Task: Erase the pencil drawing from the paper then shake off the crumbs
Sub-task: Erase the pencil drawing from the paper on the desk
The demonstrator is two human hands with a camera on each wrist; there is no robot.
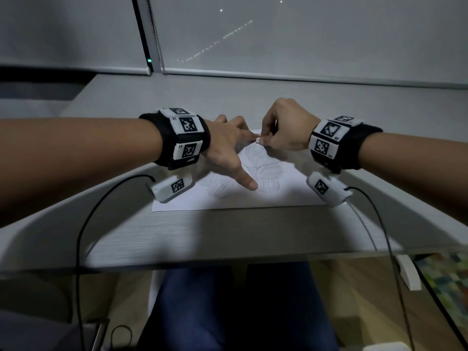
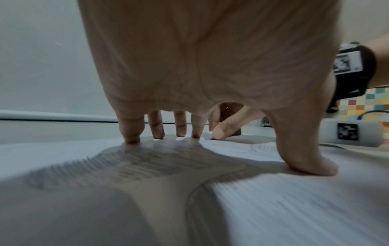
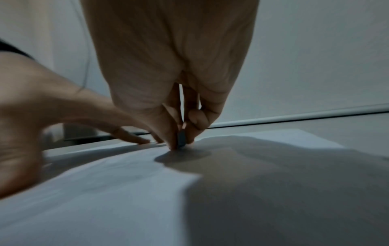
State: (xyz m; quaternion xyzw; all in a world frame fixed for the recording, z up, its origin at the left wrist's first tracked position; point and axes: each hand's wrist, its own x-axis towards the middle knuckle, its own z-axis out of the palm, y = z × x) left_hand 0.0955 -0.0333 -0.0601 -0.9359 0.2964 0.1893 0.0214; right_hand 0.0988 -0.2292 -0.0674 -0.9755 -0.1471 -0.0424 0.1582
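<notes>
A white sheet of paper (image 1: 286, 196) lies on the grey desk, bearing a hatched pencil drawing (image 1: 268, 173) of rounded shapes. My left hand (image 1: 228, 148) is spread flat on it, fingertips and thumb pressing the sheet down over the drawing (image 2: 130, 166). My right hand (image 1: 281, 130) pinches a small white eraser (image 1: 258, 140) between thumb and fingers, its end touching the paper near the far edge, right beside my left index finger. The eraser (image 3: 181, 138) looks dark in the right wrist view, standing on the paper (image 3: 105, 191). In the left wrist view the eraser (image 2: 207, 135) shows past my fingertips.
The paper sits near the front edge of the desk (image 1: 228, 239). Window blinds (image 1: 304, 34) close off the back. Black cables (image 1: 83, 224) hang from both wrist units over the desk edge. My legs (image 1: 228, 312) are under the desk.
</notes>
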